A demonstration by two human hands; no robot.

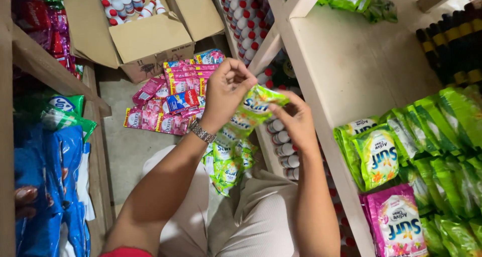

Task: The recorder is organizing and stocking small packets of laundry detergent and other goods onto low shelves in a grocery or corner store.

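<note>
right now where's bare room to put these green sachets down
The white shelf is bare between the dark bottles and the green packets. A grey floor strip lies free between the pink sachets and the left rack. The cardboard box and bottle rows are crowded.

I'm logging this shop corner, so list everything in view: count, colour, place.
sachet strip: one, green, in both hands
pink sachets: a pile, on the floor
cardboard box: one, brown, open, on the floor
bottles: several, white with red caps, in the box
green packets: many, right shelf
pink packet: one, right shelf
blue bags: several, left shelf
wristwatch: one, silver, left wrist
left hand: grip on strip
right hand: grip on strip
</note>
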